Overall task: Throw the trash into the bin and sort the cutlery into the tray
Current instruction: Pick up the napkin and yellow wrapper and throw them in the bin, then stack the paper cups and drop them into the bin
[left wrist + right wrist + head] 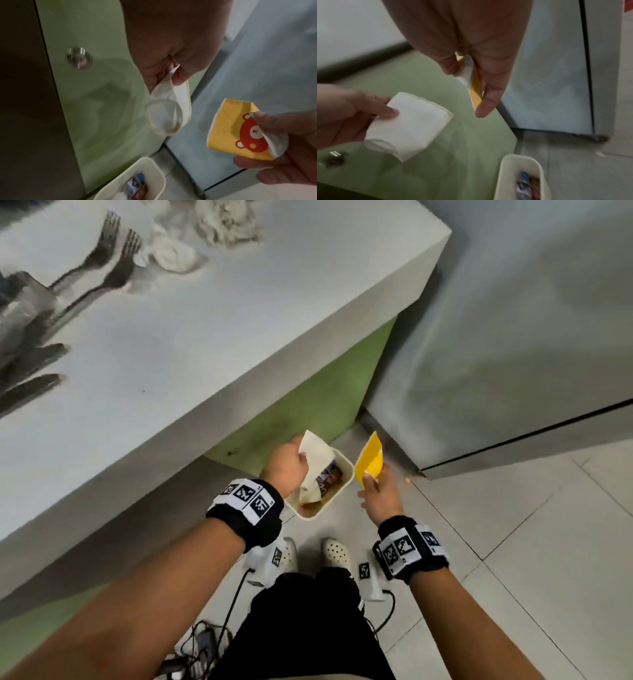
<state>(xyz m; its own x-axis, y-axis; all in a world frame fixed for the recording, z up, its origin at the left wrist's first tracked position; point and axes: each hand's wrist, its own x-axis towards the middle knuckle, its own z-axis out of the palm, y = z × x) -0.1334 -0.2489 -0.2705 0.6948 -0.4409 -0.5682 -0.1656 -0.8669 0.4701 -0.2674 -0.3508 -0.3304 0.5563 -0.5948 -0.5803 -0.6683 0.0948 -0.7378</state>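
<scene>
Both cups above bin (346,474): left hand (286,467) pinched white cup (317,460), right hand (378,494) yellow cup (370,463) (neither dropped); forks (102,265), tissues (205,234) left on desk (239,320).

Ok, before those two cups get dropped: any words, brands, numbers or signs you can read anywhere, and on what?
No readable text anywhere.
Yellow flattened cup in the right hand: a red bear face, no words.
White flattened cup in the left hand: blank.
Wrappers in the bin: print too blurred to read.
Wristbands: black-and-white square marker codes, no letters.
</scene>
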